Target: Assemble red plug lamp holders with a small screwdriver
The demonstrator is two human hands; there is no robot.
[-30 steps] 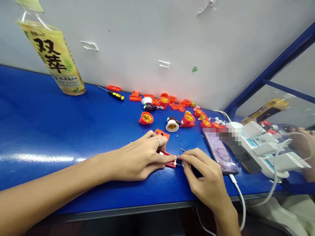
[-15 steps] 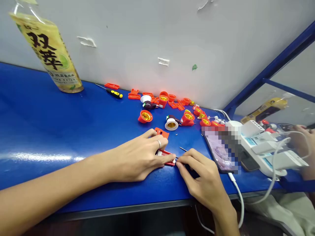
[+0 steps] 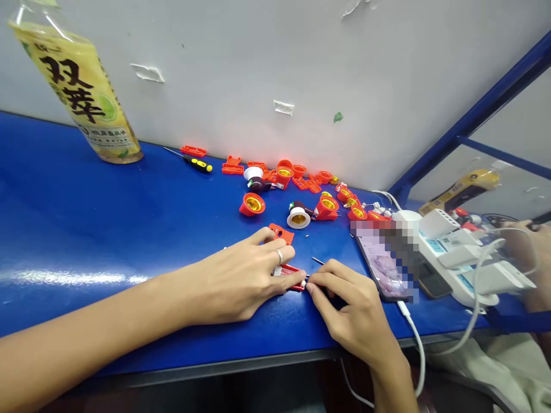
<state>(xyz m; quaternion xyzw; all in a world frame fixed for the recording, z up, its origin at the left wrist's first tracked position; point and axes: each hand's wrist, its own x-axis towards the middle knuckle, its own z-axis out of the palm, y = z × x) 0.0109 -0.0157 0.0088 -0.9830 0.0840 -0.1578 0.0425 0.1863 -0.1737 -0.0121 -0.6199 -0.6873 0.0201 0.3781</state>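
On the blue table, my left hand presses down on a small red plastic housing, its fingers bent around it. A white piece sits inside the housing, partly covered by my index finger. At the housing's right end, the thumb and fingertips of my right hand pinch together beside a tiny white part; what they grip is too small to make out. A thin metal shaft sticks out from behind my right hand, its other end hidden. Just beyond my left fingers lies a flat red plate.
Red lamp holders and loose red parts lie along the wall. A black and yellow screwdriver and a drink bottle are at left. To the right are a phone, a loaded power strip, cables and another person's arm.
The whole view has shifted slightly. Both hands stay at the red housing in nearly the same pose.
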